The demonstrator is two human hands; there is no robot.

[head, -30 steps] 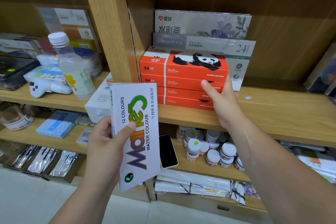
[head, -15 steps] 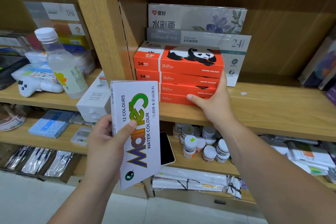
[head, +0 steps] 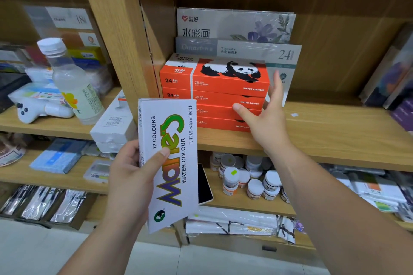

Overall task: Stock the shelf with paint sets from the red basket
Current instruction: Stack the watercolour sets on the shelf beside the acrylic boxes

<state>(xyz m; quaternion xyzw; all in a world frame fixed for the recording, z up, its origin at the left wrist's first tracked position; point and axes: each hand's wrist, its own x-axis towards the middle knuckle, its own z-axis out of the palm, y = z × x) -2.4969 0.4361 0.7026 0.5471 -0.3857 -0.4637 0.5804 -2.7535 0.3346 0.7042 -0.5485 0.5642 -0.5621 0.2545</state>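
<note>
Wooden shelving (head: 324, 131) fills the view, and on its middle board sits a stack of orange panda boxes (head: 214, 96), four high.

The right hand (head: 266, 116) is at the stack's right end. Its fingers (head: 276, 87) are straight and spread wide up that end, gripping nothing. The thumb tip lies against the front of the third box down.

The left hand (head: 131, 176) grips a white 12-colour paint set (head: 172, 163), thumb pressed on the printed face and fingers curled round its left edge. The set stands nearly upright, tilted a little, below and left of the stack and nearer the camera, not on any board.

Behind the stack lean two grey watercolour packs (head: 234, 24). Left of the stack, past the upright post, stand small white boxes (head: 114, 125) and a clear bottle (head: 71, 82). On the board below the stack cluster white-lidded paint jars (head: 250, 176), and a phone (head: 204, 183) lies just left of them.
</note>
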